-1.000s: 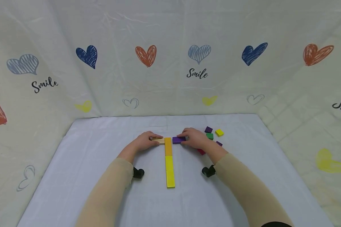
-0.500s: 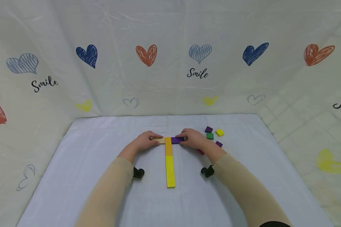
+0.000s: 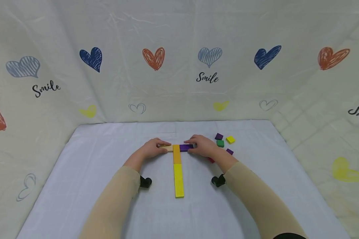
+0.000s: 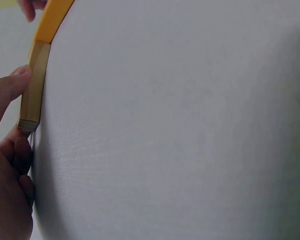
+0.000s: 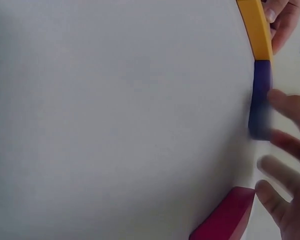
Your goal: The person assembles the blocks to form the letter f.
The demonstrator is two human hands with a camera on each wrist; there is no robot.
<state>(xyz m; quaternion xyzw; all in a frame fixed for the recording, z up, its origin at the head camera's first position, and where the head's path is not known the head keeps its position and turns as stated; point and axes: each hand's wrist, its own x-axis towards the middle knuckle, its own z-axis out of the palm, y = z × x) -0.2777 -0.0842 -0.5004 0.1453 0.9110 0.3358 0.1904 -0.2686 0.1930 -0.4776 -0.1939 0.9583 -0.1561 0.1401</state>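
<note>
A plain wooden block butts against the left side of an orange block. My left hand pinches it, thumb and fingers on opposite long sides. On the orange block's right side lies a purple block, in line with the wooden one. My right hand is at its outer end, thumb and forefinger spread around it; fingers look blurred in the right wrist view. A yellow strip continues from the orange block toward me, so the pieces form a T.
Right of my right hand lie a dark purple block, a yellow one, a green one and another purple one. A red block sits under the right wrist. A patterned curtain rises behind the white-covered table.
My right hand has slid the purple block left until it meets the orange one, and its forefinger has since lifted off the block's far edge. The left hand has stayed in place.
</note>
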